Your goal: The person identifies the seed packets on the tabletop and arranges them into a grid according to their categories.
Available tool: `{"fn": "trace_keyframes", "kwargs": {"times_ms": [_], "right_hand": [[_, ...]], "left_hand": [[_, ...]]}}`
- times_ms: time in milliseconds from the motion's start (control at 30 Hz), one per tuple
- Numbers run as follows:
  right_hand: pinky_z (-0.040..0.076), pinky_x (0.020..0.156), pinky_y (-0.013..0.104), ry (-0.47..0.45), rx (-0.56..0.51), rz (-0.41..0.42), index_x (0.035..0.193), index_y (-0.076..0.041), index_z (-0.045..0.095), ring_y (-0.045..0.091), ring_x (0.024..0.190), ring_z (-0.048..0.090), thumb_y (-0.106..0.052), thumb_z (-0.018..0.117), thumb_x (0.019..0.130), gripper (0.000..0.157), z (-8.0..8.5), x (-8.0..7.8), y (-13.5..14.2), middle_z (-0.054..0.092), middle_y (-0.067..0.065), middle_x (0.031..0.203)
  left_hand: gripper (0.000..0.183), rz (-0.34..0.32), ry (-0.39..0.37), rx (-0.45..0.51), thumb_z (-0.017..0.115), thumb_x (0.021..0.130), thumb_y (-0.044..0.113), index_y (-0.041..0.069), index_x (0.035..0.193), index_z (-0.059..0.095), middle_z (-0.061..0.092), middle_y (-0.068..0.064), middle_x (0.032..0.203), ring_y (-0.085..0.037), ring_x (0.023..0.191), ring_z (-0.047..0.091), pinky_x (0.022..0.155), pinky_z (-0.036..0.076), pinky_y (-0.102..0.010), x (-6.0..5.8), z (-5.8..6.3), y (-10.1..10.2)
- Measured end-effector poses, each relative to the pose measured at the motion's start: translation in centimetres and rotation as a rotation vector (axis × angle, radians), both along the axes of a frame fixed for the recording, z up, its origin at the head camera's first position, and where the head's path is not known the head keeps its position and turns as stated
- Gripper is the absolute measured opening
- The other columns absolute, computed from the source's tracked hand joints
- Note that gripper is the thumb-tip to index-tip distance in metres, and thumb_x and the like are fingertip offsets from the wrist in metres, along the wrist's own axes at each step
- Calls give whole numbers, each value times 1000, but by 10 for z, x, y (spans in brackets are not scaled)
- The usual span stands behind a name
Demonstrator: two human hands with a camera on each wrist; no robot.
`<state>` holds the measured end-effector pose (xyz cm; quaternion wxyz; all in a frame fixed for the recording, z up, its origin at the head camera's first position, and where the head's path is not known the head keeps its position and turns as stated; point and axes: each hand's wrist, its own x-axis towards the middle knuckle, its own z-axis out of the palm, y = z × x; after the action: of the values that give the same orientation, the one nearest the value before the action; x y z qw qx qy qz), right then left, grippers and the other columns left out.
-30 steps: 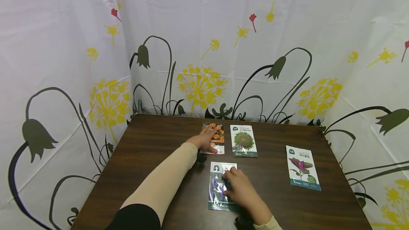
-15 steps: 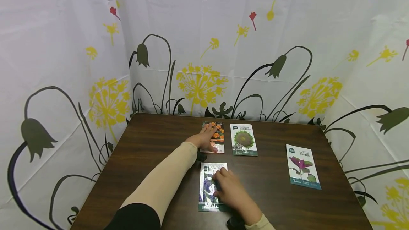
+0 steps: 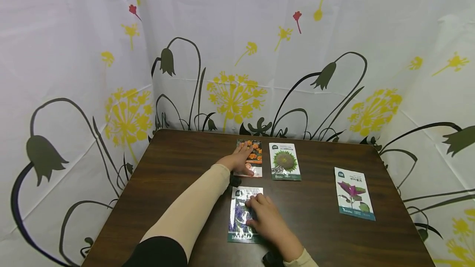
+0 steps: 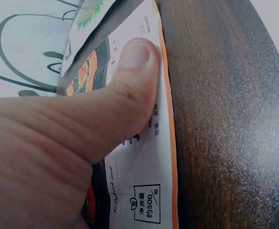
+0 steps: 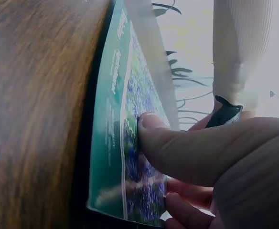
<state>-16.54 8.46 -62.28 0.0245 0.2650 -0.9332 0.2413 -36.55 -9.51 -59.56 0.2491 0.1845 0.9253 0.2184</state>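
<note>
My left hand (image 3: 239, 161) lies with fingers spread on an orange-flower seed packet (image 3: 254, 151) near the table's back edge. The left wrist view has the thumb (image 4: 137, 78) pressing the white lower part of that packet. Nearer to me is a purple-flower seed packet (image 3: 236, 214) with a green bottom band. My right hand (image 3: 272, 226) rests its fingertips and thumb on this packet's face, covering its right side. In the right wrist view the thumb (image 5: 166, 143) touches the purple picture, and the packet lies along the wooden table.
A green sunflower-type seed packet (image 3: 285, 161) lies just right of the orange one. Farther right is a seed packet with a magenta flower (image 3: 354, 193), slightly tilted. The brown wooden table (image 3: 178, 160) ends at a white flower-printed curtain (image 3: 230, 32).
My right hand has slid the purple-flower packet leftward over the table, mostly in the first half second. My left hand has stayed in place on the orange-flower packet.
</note>
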Motion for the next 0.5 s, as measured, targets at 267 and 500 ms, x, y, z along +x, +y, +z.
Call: {"fn": "trace_keyframes", "kwargs": {"times_ms": [267, 500], "right_hand": [[51, 93, 44, 10, -67, 7, 127, -11, 75, 23, 103, 58, -19, 98, 77, 56, -5, -4, 2, 65, 4, 117], [50, 88, 39, 12, -110, -4, 119, -14, 74, 18, 99, 54, -20, 99, 75, 51, -12, -2, 2, 63, -1, 109]], "left_hand": [[120, -7, 12, 11, 89, 92, 41, 18, 178, 9, -13, -13, 184, -35, 172, -13, 136, 19, -60, 0, 5, -1], [119, -2, 0, 21, 90, 91, 39, 16, 178, 11, -11, -15, 185, -37, 172, -12, 136, 20, -61, 4, 5, 0]]}}
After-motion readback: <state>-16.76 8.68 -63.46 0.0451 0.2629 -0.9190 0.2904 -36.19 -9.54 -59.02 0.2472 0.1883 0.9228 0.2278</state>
